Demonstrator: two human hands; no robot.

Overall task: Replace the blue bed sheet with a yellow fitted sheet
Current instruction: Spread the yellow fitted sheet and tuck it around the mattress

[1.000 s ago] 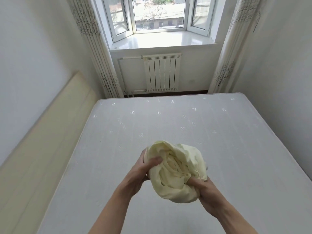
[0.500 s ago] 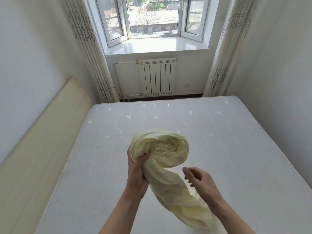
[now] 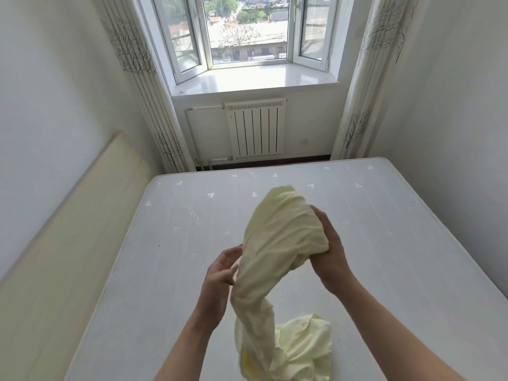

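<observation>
Head view: my right hand [image 3: 328, 251] grips the bunched top of the yellow fitted sheet [image 3: 280, 243]; its long axis hangs down to the mattress [image 3: 165, 270]. My left hand [image 3: 220, 273], fingers loosely spread, touches the hanging length, nearer it.

Pale yellow fitted sheet [image 3: 283, 243], bunched, hangs twisted, tail seemingly touching mattress [image 3: 165, 257].

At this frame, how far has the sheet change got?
Done: the mattress lies bare, with no blue sheet in view. In hand: the right hand grips the bunched yellow fitted sheet, the left hand touches its hanging length, and its tail rests on the mattress. Left: spreading it and fitting every corner.
</observation>
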